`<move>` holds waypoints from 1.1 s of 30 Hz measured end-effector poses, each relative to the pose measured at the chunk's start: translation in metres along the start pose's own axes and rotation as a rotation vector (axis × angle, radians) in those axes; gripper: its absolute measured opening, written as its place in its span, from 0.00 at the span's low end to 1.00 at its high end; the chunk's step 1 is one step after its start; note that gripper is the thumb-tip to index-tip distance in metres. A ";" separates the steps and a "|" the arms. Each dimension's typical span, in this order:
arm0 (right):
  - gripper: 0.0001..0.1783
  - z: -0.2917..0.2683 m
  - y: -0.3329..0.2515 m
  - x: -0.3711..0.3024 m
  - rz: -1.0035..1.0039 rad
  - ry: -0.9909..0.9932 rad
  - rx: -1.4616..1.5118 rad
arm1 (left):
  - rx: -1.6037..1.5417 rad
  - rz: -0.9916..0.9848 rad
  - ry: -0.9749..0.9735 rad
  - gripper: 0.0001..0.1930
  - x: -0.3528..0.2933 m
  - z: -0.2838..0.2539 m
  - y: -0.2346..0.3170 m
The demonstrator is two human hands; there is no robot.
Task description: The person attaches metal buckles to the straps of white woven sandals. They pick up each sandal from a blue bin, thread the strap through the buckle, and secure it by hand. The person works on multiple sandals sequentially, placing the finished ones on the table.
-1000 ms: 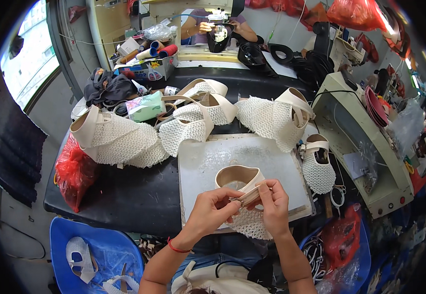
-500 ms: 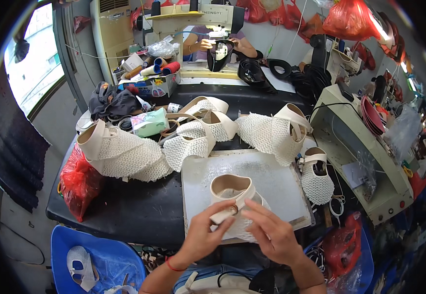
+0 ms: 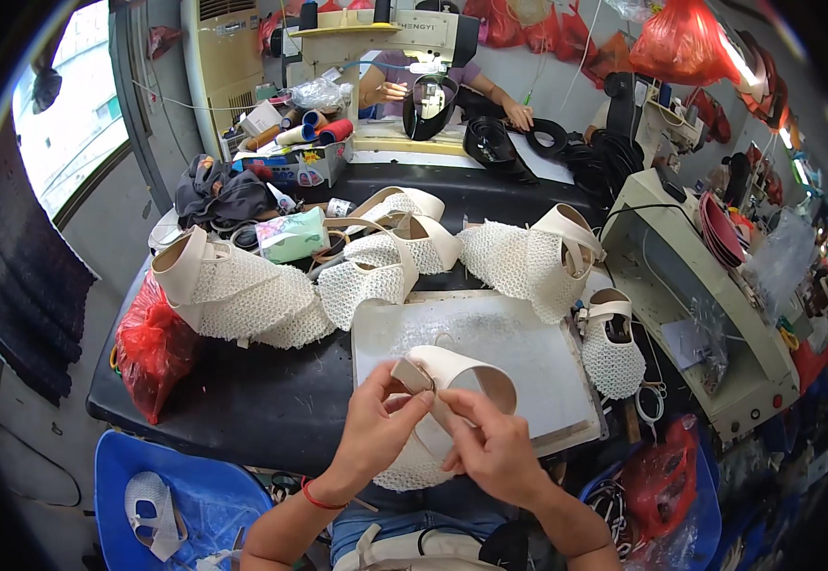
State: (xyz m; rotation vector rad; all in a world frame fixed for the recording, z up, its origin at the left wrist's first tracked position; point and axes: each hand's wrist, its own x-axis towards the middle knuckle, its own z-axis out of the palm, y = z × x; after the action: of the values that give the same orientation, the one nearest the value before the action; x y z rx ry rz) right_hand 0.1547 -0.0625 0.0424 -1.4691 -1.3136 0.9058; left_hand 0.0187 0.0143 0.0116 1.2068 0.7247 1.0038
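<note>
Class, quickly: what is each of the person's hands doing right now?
Left hand: closed, pinching a cream strap.
Right hand: closed, holding the cream shoe upper beside that strap.

Free room over the black tabletop between 1 red bag and the pale board, white uppers behind.

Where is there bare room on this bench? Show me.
Black tabletop between red bag and pale board; the board's right part, beside the held shoe upper. Crowded: the back, with woven uppers, green packet, dark cloth.
</note>
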 end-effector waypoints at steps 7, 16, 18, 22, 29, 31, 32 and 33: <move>0.16 -0.020 0.012 0.019 -0.589 0.221 -0.415 | 0.334 0.383 -0.008 0.16 -0.003 0.036 -0.024; 0.07 -0.048 0.036 -0.001 0.060 0.089 0.595 | 0.629 0.769 0.194 0.14 0.014 0.067 -0.043; 0.08 -0.054 0.041 0.006 0.101 0.079 0.682 | 0.647 0.787 0.183 0.13 0.013 0.070 -0.043; 0.10 -0.059 0.047 0.009 0.136 0.088 0.740 | 0.629 0.804 0.201 0.13 0.013 0.073 -0.045; 0.07 -0.032 0.041 0.007 0.017 0.435 0.616 | 0.682 0.823 0.210 0.13 0.014 0.073 -0.045; 0.09 -0.032 0.054 0.006 -0.069 0.449 0.514 | 0.699 0.866 0.202 0.13 0.016 0.075 -0.039; 0.10 -0.034 0.061 0.008 -0.110 0.462 0.461 | 0.702 0.886 0.188 0.13 0.014 0.077 -0.035; 0.09 -0.032 0.067 0.008 -0.110 0.403 0.560 | 0.714 0.877 0.176 0.13 0.010 0.076 -0.035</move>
State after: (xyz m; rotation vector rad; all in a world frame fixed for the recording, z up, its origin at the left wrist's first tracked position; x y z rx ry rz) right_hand 0.2060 -0.0588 -0.0115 -1.0538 -0.7531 0.7716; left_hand 0.0980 -0.0091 -0.0043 2.1796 0.7180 1.6522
